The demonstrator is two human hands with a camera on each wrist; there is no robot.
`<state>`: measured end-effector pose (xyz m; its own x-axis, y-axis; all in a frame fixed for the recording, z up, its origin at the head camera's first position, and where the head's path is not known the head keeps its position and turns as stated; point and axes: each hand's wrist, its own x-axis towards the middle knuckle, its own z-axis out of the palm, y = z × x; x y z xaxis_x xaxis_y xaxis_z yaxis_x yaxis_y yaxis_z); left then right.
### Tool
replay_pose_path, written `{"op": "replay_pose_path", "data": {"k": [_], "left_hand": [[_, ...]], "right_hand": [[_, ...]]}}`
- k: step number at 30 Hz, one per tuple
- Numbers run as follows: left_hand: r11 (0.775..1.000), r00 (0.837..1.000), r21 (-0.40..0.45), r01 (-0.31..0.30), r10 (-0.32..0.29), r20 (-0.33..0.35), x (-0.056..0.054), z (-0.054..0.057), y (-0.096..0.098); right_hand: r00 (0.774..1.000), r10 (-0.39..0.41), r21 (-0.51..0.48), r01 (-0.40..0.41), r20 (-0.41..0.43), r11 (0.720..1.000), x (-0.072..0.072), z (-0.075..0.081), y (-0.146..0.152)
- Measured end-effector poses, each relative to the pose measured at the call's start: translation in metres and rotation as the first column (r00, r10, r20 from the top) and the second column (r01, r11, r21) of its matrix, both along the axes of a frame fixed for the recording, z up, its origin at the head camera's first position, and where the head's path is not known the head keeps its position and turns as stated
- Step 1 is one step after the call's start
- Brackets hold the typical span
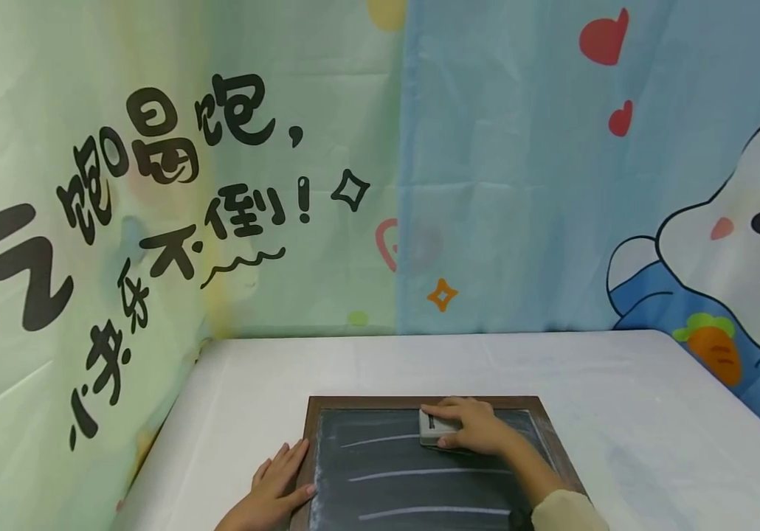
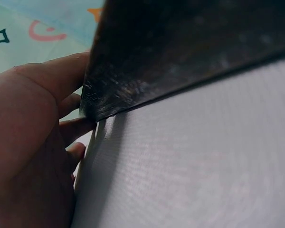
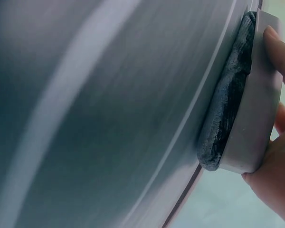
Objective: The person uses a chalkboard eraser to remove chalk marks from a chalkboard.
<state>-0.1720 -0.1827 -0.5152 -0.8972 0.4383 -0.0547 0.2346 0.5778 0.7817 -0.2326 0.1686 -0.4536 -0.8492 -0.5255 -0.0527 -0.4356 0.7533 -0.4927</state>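
Note:
A framed chalkboard (image 1: 413,494) lies on the white table, with several white chalk lines across its dark surface. My right hand (image 1: 476,426) grips a grey blackboard eraser (image 1: 434,428) near the board's far edge. In the right wrist view, the eraser's dark fuzzy pad (image 3: 225,104) faces the board, and fingers and thumb hold its pale casing. The topmost chalk line runs up to the eraser in the head view. At the board's left side my left hand (image 1: 272,487) rests with extended fingers against the brown wooden frame (image 1: 307,442), the thumb reaching over it.
The white tabletop (image 1: 254,383) spreads around the board. Behind it hangs a printed cloth backdrop (image 1: 499,184), green on the left and blue on the right, with a cartoon bear-like figure (image 1: 719,280). Another green cloth panel (image 1: 15,413) runs along the table's left edge.

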Motion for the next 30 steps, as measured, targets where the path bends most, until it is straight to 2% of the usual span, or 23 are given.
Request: {"op": "replay_pose_path", "data": {"k": [4, 8, 13, 21, 30], "left_hand": [[1.0, 1.0, -0.003, 0.003, -0.003, 0.019, 0.0, 0.0, -0.001], [1.0, 0.999, 0.0, 0.006, -0.006, 0.034, 0.0, 0.0, -0.003], [1.0, 0.999, -0.007, 0.013, -0.013, 0.035, -0.001, -0.001, -0.003], [1.0, 1.0, 0.001, 0.024, -0.024, -0.002, -0.002, 0.0, -0.001], [0.999, 1.0, -0.031, 0.013, -0.012, 0.026, -0.003, 0.0, -0.003]], "right_hand": [[1.0, 0.026, 0.006, -0.026, -0.008, 1.0, -0.003, -0.001, -0.018], [0.999, 0.044, -0.021, -0.043, 0.018, 0.999, -0.005, -0.002, -0.035], [0.998, 0.055, -0.028, -0.054, 0.027, 0.998, -0.008, -0.001, -0.053], [0.998, 0.06, -0.023, -0.059, 0.024, 0.998, -0.009, 0.002, -0.077], [0.994, 0.103, -0.008, -0.103, 0.02, 0.995, -0.01, 0.0, -0.111]]}}
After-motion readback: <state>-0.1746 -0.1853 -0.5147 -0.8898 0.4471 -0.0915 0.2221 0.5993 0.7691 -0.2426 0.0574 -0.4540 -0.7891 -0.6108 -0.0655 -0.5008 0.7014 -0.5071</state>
